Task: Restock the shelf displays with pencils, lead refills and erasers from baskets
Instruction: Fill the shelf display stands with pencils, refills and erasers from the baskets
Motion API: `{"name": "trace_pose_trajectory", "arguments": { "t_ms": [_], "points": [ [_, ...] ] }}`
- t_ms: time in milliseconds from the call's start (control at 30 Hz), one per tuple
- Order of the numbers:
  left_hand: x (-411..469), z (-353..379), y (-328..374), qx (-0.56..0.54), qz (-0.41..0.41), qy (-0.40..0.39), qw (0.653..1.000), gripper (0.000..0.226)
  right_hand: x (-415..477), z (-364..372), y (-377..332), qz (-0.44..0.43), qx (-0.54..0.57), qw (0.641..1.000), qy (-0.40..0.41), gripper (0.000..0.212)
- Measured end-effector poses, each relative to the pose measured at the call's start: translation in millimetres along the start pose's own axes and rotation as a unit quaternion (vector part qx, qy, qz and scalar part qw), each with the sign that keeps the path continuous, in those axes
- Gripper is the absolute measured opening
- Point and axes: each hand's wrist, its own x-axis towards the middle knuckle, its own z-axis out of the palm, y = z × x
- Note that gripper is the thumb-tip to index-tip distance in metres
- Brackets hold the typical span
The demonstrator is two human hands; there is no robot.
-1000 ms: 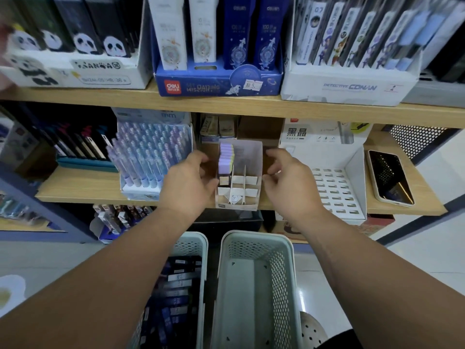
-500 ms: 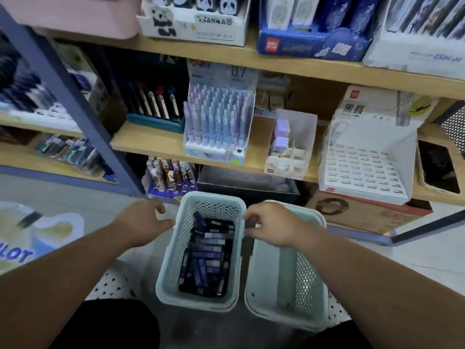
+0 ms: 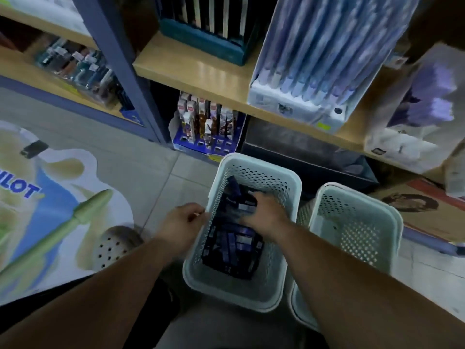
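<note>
At lower centre, the right hand (image 3: 264, 215) lies on dark blue packs (image 3: 226, 250) inside the basket (image 3: 234, 295), grip impossible to tell; the left hand (image 3: 182, 222) pinches its left rim.

Colours: baskets, shelf, floor
L basket (image 3: 254, 161) & R basket (image 3: 352, 188), 2 alike: pale mint, dot-hole pattern; packs (image 3: 231, 248) navy w/ pale labels; shelf (image 3: 201, 74) tan wood; post (image 3: 118, 59) grey-blue; pens (image 3: 314, 59) lilac/lt blue; floor sticker (image 3: 50, 210) white, blue, green.
</note>
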Motion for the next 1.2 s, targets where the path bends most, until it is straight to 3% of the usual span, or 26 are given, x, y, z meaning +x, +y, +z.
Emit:
{"name": "trace_pose_trajectory", "arguments": {
  "t_ms": [200, 400, 533, 700, 900, 1100, 1200],
  "points": [
    [-3, 2, -9, -0.173, -0.058, -0.020, 0.983, 0.018, 43, 18, 10, 0.028, -0.080, 0.996, 0.005, 0.107],
    [2, 0, -16, -0.166, -0.047, -0.039, 0.984, 0.016, 49, 51, 20, 0.055, -0.104, 0.992, 0.048, 0.110],
    [4, 1, -18, -0.166, -0.026, -0.040, 0.985, 0.015, 48, 66, 26, 0.048, -0.114, 0.991, 0.052, 0.098],
    [6, 1, -23, -0.178, -0.013, -0.048, 0.983, 0.016, 57, 56, 20, 0.044, -0.154, 0.987, 0.005, 0.112],
    [8, 4, -25, -0.176, 0.003, -0.040, 0.984, 0.016, 58, 50, 17, 0.038, -0.138, 0.990, -0.010, 0.104],
    [7, 6, -25, -0.143, 0.026, -0.027, 0.989, 0.018, 48, 58, 18, 0.024, -0.125, 0.992, 0.003, 0.066],
    [7, 9, -26, -0.149, 0.024, -0.019, 0.988, 0.019, 48, 52, 13, 0.036, -0.144, 0.989, -0.017, 0.060]
  ]
}}
